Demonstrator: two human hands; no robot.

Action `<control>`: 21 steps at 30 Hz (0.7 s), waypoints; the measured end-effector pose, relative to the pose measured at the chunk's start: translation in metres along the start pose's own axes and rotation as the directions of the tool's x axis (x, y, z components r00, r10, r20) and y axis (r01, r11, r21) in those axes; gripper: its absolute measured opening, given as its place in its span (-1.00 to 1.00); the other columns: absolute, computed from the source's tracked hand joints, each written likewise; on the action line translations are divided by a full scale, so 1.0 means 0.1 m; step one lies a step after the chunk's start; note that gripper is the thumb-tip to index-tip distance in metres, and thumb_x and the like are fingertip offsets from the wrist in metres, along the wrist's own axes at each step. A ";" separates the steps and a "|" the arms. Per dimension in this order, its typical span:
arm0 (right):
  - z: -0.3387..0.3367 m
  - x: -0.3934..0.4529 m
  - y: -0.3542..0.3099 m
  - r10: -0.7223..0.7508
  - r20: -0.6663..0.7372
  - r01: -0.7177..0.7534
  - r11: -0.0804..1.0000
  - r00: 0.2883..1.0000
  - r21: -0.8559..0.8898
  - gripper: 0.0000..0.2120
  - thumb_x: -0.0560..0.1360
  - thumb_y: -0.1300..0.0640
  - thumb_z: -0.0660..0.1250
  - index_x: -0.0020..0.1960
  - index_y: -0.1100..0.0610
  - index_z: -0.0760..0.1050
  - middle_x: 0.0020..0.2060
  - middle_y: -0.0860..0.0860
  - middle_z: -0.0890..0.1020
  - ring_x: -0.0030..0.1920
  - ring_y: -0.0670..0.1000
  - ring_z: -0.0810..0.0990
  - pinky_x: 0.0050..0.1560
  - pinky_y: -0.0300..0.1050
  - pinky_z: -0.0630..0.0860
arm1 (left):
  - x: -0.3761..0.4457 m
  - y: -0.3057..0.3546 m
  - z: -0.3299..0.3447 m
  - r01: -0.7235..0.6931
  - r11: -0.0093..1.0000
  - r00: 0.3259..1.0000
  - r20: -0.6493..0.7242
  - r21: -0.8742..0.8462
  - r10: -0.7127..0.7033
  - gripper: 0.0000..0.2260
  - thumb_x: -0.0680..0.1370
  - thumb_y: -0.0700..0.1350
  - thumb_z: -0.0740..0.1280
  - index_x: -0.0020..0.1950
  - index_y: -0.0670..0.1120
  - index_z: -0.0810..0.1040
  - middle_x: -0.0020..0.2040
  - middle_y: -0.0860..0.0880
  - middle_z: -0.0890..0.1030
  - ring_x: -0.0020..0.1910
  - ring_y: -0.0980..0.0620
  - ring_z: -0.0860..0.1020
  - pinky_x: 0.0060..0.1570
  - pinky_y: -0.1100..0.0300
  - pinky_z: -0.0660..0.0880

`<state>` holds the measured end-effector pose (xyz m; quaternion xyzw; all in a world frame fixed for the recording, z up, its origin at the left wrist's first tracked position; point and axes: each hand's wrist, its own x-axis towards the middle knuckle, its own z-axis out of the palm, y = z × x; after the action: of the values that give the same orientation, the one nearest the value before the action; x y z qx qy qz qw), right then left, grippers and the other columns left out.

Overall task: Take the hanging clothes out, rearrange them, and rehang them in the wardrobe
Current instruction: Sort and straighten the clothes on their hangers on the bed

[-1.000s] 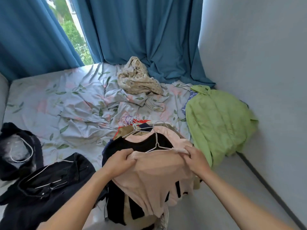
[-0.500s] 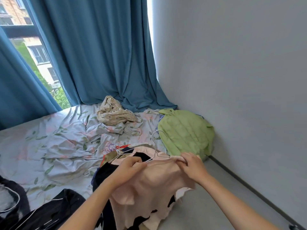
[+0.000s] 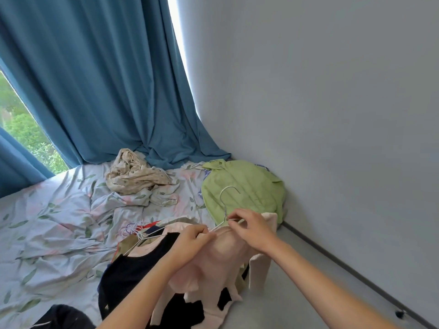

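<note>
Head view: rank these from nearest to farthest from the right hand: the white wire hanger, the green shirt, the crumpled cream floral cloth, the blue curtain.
1. White wire hanger, pinched in the right hand.
2. Green shirt, just behind the hand by the wall.
3. Crumpled cream floral cloth, farther back to the left on the bed.
4. Blue curtain, behind the bed.

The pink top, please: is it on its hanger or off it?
On: the white hanger hook rises from the pink top neckline, both hands gripping there.
</note>
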<state>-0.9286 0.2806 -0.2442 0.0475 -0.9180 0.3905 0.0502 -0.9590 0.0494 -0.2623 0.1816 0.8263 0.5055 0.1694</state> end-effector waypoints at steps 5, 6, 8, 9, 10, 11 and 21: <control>-0.52 0.40 0.49 0.009 0.009 -0.010 0.998 1.000 0.054 -0.86 0.57 -0.07 0.40 -0.07 -0.02 0.66 -0.11 -0.19 0.69 0.01 -0.12 0.63 0.15 0.06 0.54 | 0.61 0.33 0.47 0.051 0.998 0.997 -0.063 -0.036 -0.054 -0.57 0.61 -0.05 0.45 -0.32 -0.15 0.31 -0.37 -0.01 0.31 -0.33 0.08 0.29 -0.31 0.22 0.22; -0.61 0.48 0.59 0.008 0.006 -0.008 0.998 1.000 0.063 -0.83 0.55 -0.15 0.37 -0.10 -0.08 0.64 -0.13 -0.21 0.68 -0.01 -0.15 0.63 0.13 0.04 0.55 | 0.74 0.40 0.58 0.061 0.997 0.995 -0.077 -0.047 -0.065 -0.58 0.61 -0.06 0.45 -0.33 -0.11 0.30 -0.38 -0.01 0.29 -0.34 0.07 0.28 -0.33 0.26 0.21; -0.76 0.64 0.81 0.002 -0.008 -0.001 0.995 1.000 0.098 -0.78 0.51 -0.26 0.32 -0.15 -0.17 0.60 -0.16 -0.26 0.67 -0.04 -0.17 0.63 0.08 -0.03 0.56 | 0.96 0.52 0.77 0.077 0.994 0.992 -0.098 -0.075 -0.084 -0.57 0.61 -0.05 0.45 -0.33 -0.07 0.29 -0.38 -0.01 0.26 -0.35 0.07 0.26 -0.35 0.27 0.21; -0.84 0.71 0.92 0.001 -0.013 0.000 0.993 1.000 0.118 -0.79 0.51 -0.28 0.31 -0.18 -0.20 0.58 -0.16 -0.27 0.67 -0.04 -0.18 0.63 0.07 -0.05 0.57 | 1.06 0.58 0.86 0.084 0.993 0.990 -0.107 -0.087 -0.093 -0.56 0.61 -0.04 0.45 -0.33 -0.07 0.29 -0.38 -0.01 0.26 -0.35 0.06 0.26 -0.34 0.25 0.21; -0.90 0.79 1.03 0.004 -0.015 -0.002 0.991 1.000 0.137 -0.80 0.52 -0.28 0.31 -0.19 -0.22 0.56 -0.15 -0.27 0.67 -0.04 -0.17 0.64 0.07 -0.06 0.58 | 1.15 0.63 0.95 0.091 0.992 0.988 -0.115 -0.091 -0.102 -0.57 0.61 -0.03 0.45 -0.32 -0.08 0.29 -0.37 -0.01 0.27 -0.34 0.06 0.26 -0.32 0.22 0.22; -0.95 0.86 1.13 0.012 -0.015 -0.010 0.989 1.000 0.149 -0.81 0.53 -0.27 0.31 -0.19 -0.23 0.55 -0.15 -0.26 0.67 -0.04 -0.17 0.64 0.07 -0.05 0.59 | 1.24 0.67 1.03 0.100 0.991 0.987 -0.121 -0.087 -0.110 -0.58 0.61 -0.03 0.44 -0.31 -0.09 0.30 -0.36 -0.01 0.28 -0.34 0.07 0.28 -0.31 0.20 0.22; -0.98 1.64 1.73 0.080 -0.099 -0.058 0.976 0.992 0.209 -0.88 0.65 0.09 0.31 -0.07 -0.01 0.53 -0.11 -0.11 0.62 0.02 -0.01 0.58 0.07 0.02 0.55 | 2.07 0.78 1.52 0.169 0.980 0.973 -0.143 -0.105 -0.183 -0.74 0.67 -0.08 0.35 -0.19 -0.10 0.42 -0.32 0.07 0.39 -0.30 0.10 0.33 -0.22 0.14 0.30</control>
<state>-1.1081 0.4630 -0.2788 -0.0002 -0.8697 0.4870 0.0804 -1.0598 0.2978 -0.2782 0.0605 0.8254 0.5384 0.1585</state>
